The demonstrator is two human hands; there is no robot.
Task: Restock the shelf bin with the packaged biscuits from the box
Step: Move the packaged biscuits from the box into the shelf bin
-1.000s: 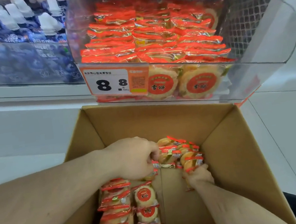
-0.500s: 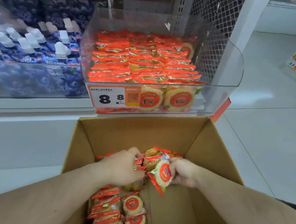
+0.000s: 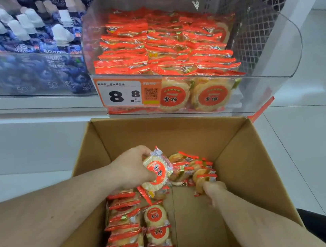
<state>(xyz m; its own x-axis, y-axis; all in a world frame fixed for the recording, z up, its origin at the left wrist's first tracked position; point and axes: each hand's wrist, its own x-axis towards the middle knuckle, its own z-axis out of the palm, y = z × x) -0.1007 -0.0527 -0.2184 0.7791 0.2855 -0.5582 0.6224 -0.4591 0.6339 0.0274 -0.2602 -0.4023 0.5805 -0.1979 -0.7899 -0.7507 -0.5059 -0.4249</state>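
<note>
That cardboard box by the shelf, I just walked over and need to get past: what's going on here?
A person is restocking snacks. Both hands are down in the open cardboard box. The left hand holds one round packaged biscuit face up, and the right hand grips a bunch of packs at the far end. More packs line the box's left side. The clear shelf bin above already looks well filled.

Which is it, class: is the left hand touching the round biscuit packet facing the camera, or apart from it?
Touching. The head view shows the left hand gripping the biscuit packet, fingers and thumb wrapped round its edge.
</note>
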